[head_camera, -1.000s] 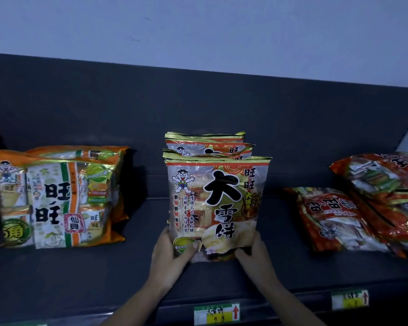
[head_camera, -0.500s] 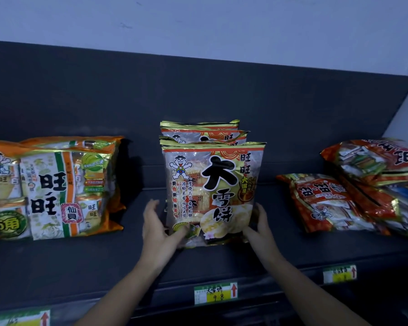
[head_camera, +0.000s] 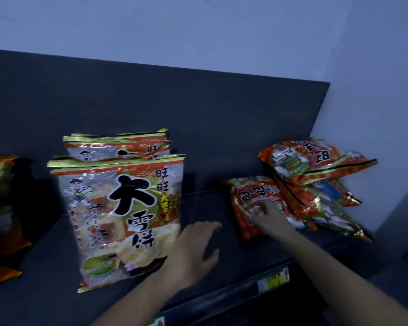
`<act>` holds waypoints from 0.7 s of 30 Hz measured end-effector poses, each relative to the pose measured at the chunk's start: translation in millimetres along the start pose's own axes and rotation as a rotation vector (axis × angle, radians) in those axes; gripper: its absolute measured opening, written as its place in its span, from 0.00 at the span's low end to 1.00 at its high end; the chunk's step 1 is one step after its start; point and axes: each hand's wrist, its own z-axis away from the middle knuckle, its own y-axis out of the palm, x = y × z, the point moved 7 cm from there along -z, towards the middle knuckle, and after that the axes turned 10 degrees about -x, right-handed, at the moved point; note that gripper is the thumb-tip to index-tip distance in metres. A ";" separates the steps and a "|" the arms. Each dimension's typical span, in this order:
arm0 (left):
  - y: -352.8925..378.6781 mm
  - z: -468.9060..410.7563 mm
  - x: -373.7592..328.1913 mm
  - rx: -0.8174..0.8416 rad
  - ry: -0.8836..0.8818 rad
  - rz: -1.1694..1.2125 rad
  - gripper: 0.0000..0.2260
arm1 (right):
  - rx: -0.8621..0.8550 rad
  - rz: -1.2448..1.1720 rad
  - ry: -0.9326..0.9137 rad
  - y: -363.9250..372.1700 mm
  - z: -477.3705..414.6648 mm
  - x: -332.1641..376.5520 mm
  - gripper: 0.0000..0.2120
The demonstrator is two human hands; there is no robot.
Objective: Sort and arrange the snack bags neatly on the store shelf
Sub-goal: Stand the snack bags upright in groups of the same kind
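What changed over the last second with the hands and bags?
Both hands let go of the front clear, gold-edged snack bag and moved right. The left hand hovers open over the dark shelf; the right hand touches the flat red snack bag, grip unclear. The clear bag stayed upright.

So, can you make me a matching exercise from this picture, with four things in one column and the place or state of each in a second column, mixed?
Things
1. white bag with black characters
2. red bag
3. left hand
4. yellow price tag

Places or states
a. on the front rail of the shelf
b. stands upright at the front of a row
c. open, fingers spread, between two bags
d. lies down, touched by the right hand

Pairs: 1-b, 2-d, 3-c, 4-a
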 end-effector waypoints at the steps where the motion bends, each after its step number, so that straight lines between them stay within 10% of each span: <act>1: 16.6 -9.0 1.9 0.056 -0.076 0.038 0.22 | -0.012 0.010 -0.003 -8.3 -7.0 -4.7 0.22; 10: 99.3 -126.2 -29.2 0.041 -0.284 0.391 0.09 | -0.372 0.048 -0.563 -111.8 -79.8 19.2 0.14; 13: 123.1 -166.8 -47.1 0.095 -0.390 0.514 0.15 | -0.525 0.165 -0.490 -157.3 -118.8 2.6 0.14; 17: 166.4 -203.6 -54.7 0.220 -0.702 0.757 0.25 | -0.305 0.589 -0.303 -160.4 -160.5 -44.0 0.39; 21: 191.4 -223.6 -46.7 0.161 -0.997 0.878 0.32 | -0.211 0.659 -0.313 -141.3 -155.2 -62.2 0.40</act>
